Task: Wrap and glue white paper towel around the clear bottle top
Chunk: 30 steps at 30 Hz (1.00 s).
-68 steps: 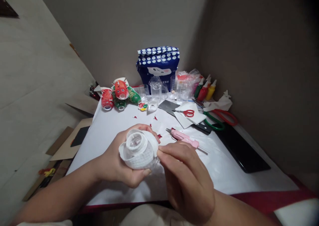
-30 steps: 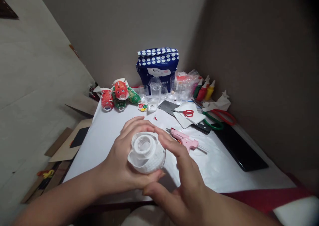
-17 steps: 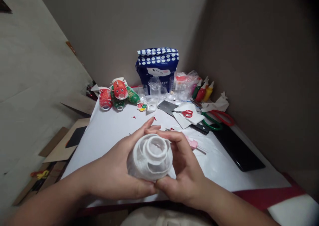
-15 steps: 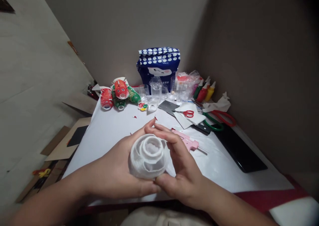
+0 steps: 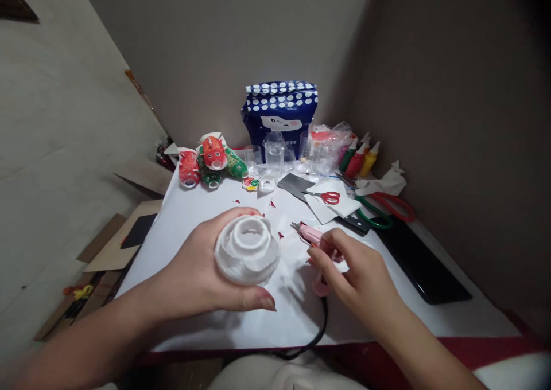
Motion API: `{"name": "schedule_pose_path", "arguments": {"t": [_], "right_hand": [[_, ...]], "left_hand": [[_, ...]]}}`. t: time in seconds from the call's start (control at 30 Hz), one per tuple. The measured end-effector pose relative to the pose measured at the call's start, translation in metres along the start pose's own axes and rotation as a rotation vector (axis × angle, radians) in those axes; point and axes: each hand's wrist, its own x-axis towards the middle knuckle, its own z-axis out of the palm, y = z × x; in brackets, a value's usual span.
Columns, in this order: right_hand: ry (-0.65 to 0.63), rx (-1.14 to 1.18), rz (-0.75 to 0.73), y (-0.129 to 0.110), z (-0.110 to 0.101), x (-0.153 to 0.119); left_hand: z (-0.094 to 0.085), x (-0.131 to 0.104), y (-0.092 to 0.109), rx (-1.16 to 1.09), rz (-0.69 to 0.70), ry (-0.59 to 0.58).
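My left hand [image 5: 202, 264] is wrapped round a white-wrapped bottle [image 5: 247, 264], its round open mouth tilted up toward me. The wrapping looks like tissue or thin cloth. My right hand [image 5: 361, 275] hovers over a pink glue gun [image 5: 310, 233] that lies on the table with its metal tip toward the far left. Thumb and index finger are bent but apart, and the other fingers are partly hidden. A black cord [image 5: 321, 327] runs from the gun's handle to the front table edge. Small red scraps [image 5: 272, 205] lie beyond the bottle.
Red and green fish-like figures [image 5: 214, 155] stand at the back left. A blue bag [image 5: 279, 114], clear plastic cups [image 5: 274, 152] and paint bottles [image 5: 357, 160] line the back. Red scissors [image 5: 329, 197], larger green-and-red-handled scissors [image 5: 374, 215] and a black phone-like slab [image 5: 424, 264] lie right.
My right hand has let go of the white-wrapped bottle and moved right, over the glue gun. My left hand keeps the bottle, slightly further left. The view has shifted a little.
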Motion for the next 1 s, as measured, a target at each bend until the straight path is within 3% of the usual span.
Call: {"name": "schedule_pose_path", "arguments": {"t": [0.07,0.17,0.37,0.53,0.73,0.87,0.93,1.0], "right_hand": [[-0.156,-0.327,0.179,0.01,-0.001,0.0],[-0.296,-0.556,0.259,0.015,0.0,0.002],[-0.349,-0.522,0.253,0.011,-0.001,0.009],[-0.27,-0.458,0.302,0.02,-0.003,0.013],[-0.264,-0.08,0.299,0.034,-0.007,0.005],[-0.246,0.569,0.398,0.037,-0.01,0.0],[-0.163,0.909,0.399,0.034,-0.015,0.001],[-0.048,1.032,0.332,0.026,-0.023,0.003]], "left_hand": [[0.0,0.001,-0.002,0.008,0.013,0.034],[0.003,0.003,-0.006,0.16,0.047,0.103],[0.003,0.007,-0.02,0.438,0.142,0.245],[-0.002,0.011,-0.031,0.519,0.229,0.338],[-0.004,0.012,-0.035,0.52,0.283,0.35],[-0.004,0.013,-0.037,0.521,0.309,0.319],[-0.003,0.015,-0.038,0.526,0.32,0.287],[-0.003,0.016,-0.038,0.529,0.332,0.261]]}}
